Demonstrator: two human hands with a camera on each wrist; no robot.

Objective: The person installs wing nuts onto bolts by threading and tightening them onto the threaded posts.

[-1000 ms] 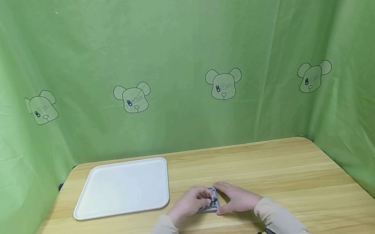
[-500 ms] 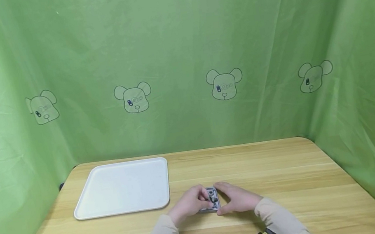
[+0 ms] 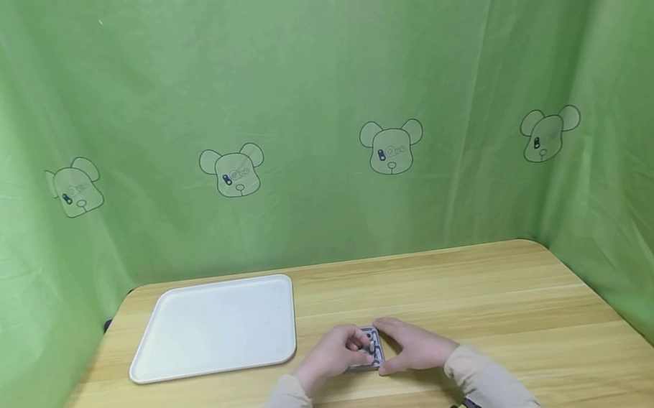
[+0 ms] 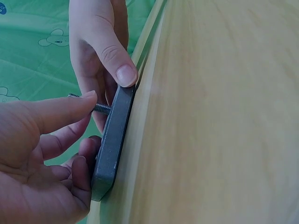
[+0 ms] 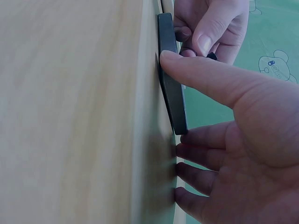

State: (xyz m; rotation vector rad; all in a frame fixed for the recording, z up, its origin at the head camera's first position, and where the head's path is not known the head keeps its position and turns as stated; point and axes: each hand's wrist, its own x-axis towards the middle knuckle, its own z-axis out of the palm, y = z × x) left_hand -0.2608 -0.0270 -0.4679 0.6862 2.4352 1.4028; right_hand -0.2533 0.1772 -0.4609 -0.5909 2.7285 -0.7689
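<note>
A small grey metal plate [image 3: 376,336] with slots and recesses in its top lies on the table before me. My left hand [image 3: 327,354] pinches a threaded bolt [image 4: 102,108] between thumb and fingers. That bolt stands up from the plate, its lower end right at the plate's face in the left wrist view. My right hand [image 3: 419,346] holds the plate's right side, thumb on the near edge and index finger at the far corner. Its other fingers rest along the table in the right wrist view. Left fingers cover part of the plate's left half.
A white rectangular tray [image 3: 211,330] lies on the wooden table [image 3: 479,286] to the left, beyond my left hand. Green curtains [image 3: 329,218] with bear prints hang behind the table and at both sides. Cameras are strapped to both wrists.
The left thumb and fingers shift slightly around the bolt, and the dark piece by the fingertips shows at a different angle. The right hand and the plate stay in place.
</note>
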